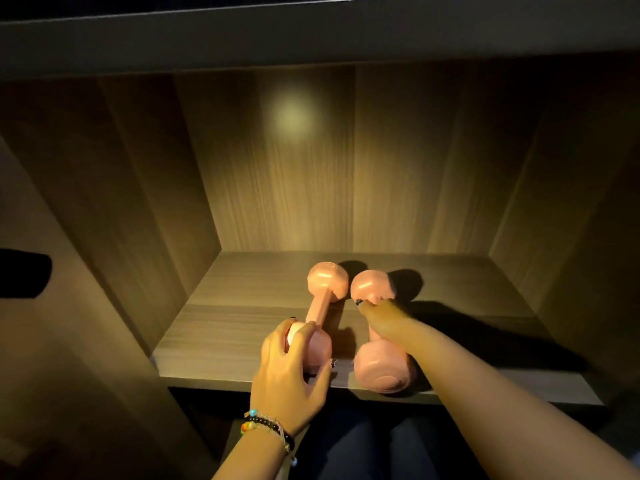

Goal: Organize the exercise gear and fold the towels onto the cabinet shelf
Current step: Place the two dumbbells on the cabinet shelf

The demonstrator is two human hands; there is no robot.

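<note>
Two pink dumbbells are lying side by side on the wooden cabinet shelf (242,306), in the lower middle of the frame, both running front to back. The left dumbbell (322,306) is sitting with its far head toward the centre of the shelf and its near head close to the front edge. The right dumbbell (381,368) is lying just beside it, its near head sitting right at the shelf's front edge, its far head close to the left one's far head without clearly touching it.

The left hand (291,372) is coming up from the bottom of the frame and curling over the near head of the left dumbbell, fingers and thumb wrapping round it, so that grip is closed on the weight. Beaded bracelets (266,427) are circling that wrist.

The right hand (379,315) is reaching in from the lower right, the forearm crossing over the right dumbbell's handle. Its fingertips are touching the underside of the far head of the right dumbbell; whether they are curling round the handle or only pressing against it, I cannot tell, as the hand is hiding that part.

A soft spot of light is glowing on the cabinet's back panel (291,116) in the upper middle. Dark trousers (363,445) are showing below the shelf at the bottom of the frame.
</note>
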